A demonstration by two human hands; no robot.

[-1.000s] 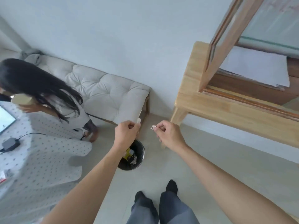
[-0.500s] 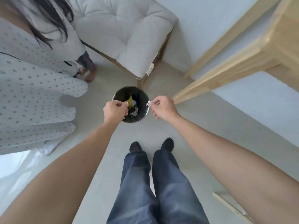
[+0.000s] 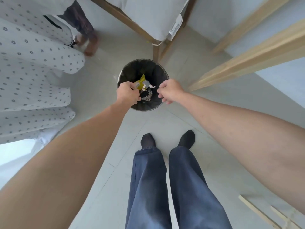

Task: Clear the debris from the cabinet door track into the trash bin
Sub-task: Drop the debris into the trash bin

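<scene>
A round black trash bin stands on the pale floor below me. It holds a yellow wrapper and pale scraps. My left hand hovers over the bin's left rim, fingers curled into a fist; anything inside it is hidden. My right hand is over the right rim, fingers loose and apart, holding nothing. A small white piece of debris is in the air between the hands, above the bin's inside. The cabinet door track is out of view.
A wooden chair leg with a white cushion above stands just behind the bin. A light wooden cabinet leg slants on the right. A person's dotted skirt and foot are at the left. My socked feet stand behind the bin.
My view tilted down and both hands dropped over the bin. The right hand's pinch has loosened, and the white bit it held has left the fingers.
</scene>
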